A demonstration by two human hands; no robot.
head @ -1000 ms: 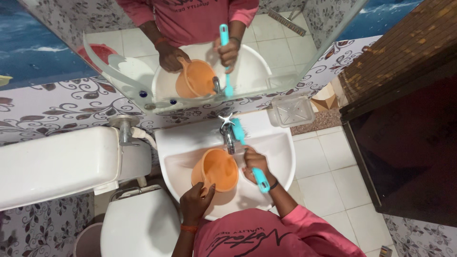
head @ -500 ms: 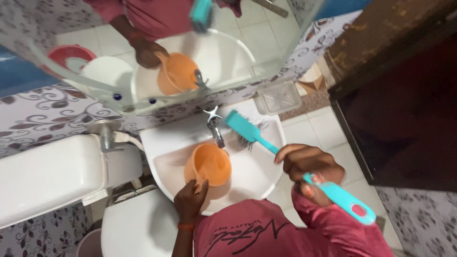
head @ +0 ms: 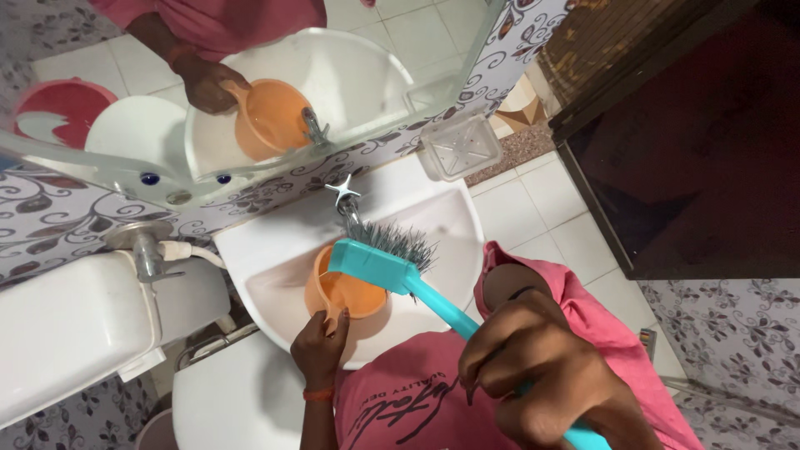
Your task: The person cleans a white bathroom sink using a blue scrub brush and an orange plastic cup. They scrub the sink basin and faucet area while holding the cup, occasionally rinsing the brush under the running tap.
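In a small bathroom, a white round sink (head: 454,218) sits under a wall mirror (head: 350,67), next to a white toilet tank (head: 75,325). The left hand (head: 321,346) pinches the rim of a round orange plastic mug (head: 346,287) under the silver tap (head: 348,208); I cannot see if there is water inside. The right hand (head: 542,375) has its fingers wrapped tight around a long teal plastic brush (head: 392,267), held over the mug, and it might bump the mug and tip it.
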